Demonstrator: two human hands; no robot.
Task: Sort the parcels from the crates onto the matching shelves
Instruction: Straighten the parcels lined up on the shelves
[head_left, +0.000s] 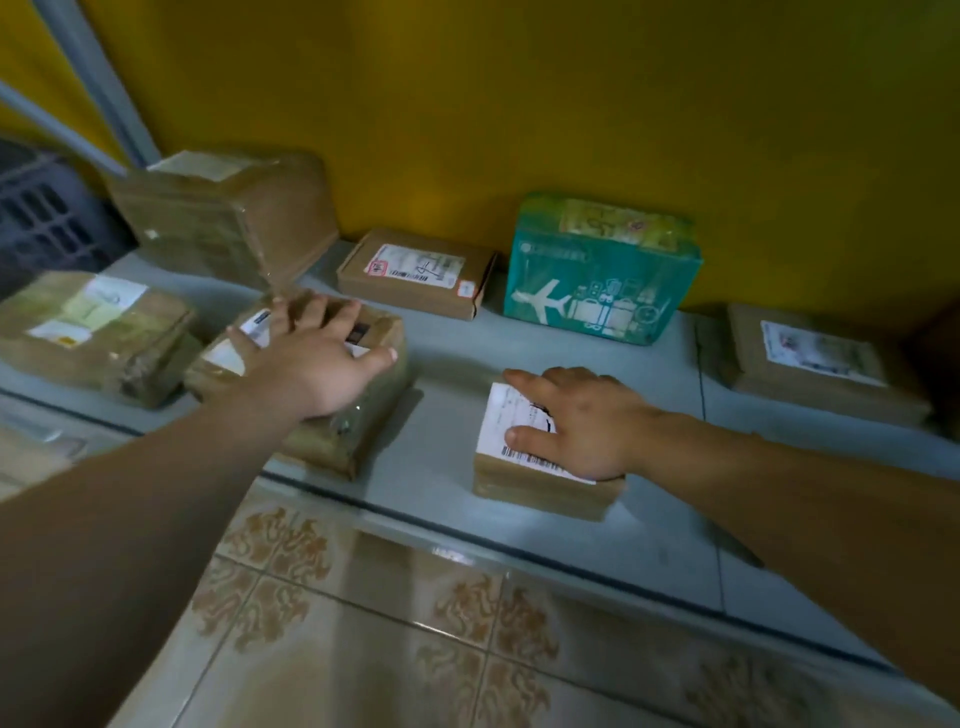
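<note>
A pale grey shelf (447, 364) runs along a yellow wall and carries several parcels. My left hand (311, 358) lies flat with spread fingers on top of a brown taped parcel (358, 441) near the shelf's front edge. My right hand (576, 421) rests with straight fingers on the white label of a small brown parcel (540, 488) at the front edge, to the right of the first. Both parcels sit on the shelf.
A teal printed parcel (602, 270) and a flat cardboard box (415, 270) stand against the wall. Larger brown parcels (93, 332) sit at the left, one (223, 213) behind them, another (821, 358) at the right. A dark crate (41, 218) is far left. Patterned floor tiles (415, 649) lie below.
</note>
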